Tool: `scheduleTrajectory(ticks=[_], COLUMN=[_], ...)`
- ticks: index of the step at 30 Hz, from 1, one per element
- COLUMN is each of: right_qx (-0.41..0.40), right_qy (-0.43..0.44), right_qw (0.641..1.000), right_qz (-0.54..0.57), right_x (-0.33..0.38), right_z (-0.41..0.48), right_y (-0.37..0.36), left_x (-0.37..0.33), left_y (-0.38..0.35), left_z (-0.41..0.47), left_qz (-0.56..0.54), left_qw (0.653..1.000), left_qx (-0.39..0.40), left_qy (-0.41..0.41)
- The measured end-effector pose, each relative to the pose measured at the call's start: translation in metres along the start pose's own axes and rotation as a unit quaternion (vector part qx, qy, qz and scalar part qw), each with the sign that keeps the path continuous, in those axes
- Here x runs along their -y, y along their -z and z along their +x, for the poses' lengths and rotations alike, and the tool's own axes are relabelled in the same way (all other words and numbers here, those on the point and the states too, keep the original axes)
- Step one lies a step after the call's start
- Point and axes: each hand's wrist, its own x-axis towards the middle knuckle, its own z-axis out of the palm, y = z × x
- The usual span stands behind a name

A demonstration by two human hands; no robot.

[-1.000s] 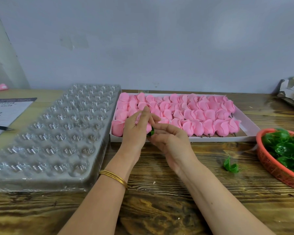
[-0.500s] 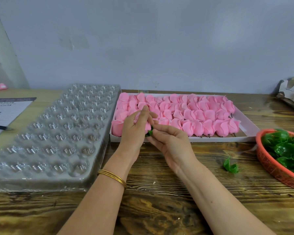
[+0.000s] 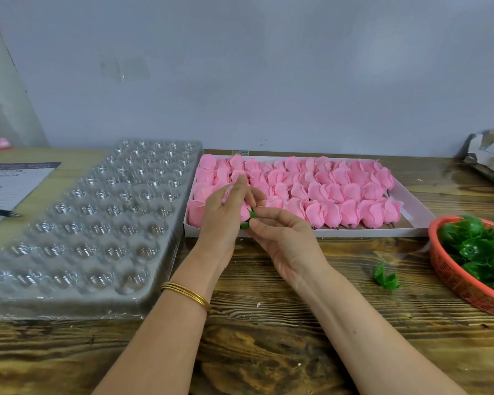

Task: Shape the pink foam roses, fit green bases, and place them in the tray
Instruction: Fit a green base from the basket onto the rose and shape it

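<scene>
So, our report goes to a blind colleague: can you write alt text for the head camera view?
A person's left hand holds a pink foam rose while the right hand pinches a green base against its bottom. Behind them is a white box of pink roses, a transparent tray on the left, an orange basket of green bases on the right.

The left forearm (image 3: 166, 334) and right forearm (image 3: 365, 334) were bare; thin gold bangles (image 3: 186, 295), stacked close together, circled the left wrist.
</scene>
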Motion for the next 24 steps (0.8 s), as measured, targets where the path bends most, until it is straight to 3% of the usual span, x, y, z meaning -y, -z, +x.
scheduleTrajectory(ticks=[6, 15, 24], right_qx=[-0.008, 0.054, 0.050], right_qy=[-0.004, -0.060, -0.072], right_qw=[1.000, 0.995, 0.994], right_qz=[-0.005, 0.056, 0.065], right_x=[0.0004, 0.0043, 0.0002], right_z=[0.0006, 0.0021, 0.0048], right_y=[-0.0001, 0.0019, 0.0053], left_x=[-0.0024, -0.0007, -0.0023], left_y=[-0.0007, 0.0040, 0.0035], left_z=[-0.0015, 0.0021, -0.0007], left_qz=[0.004, -0.020, 0.002], left_qw=[1.000, 0.999, 1.000], left_qx=[-0.014, -0.031, -0.008], left_qy=[0.010, 0.009, 0.024])
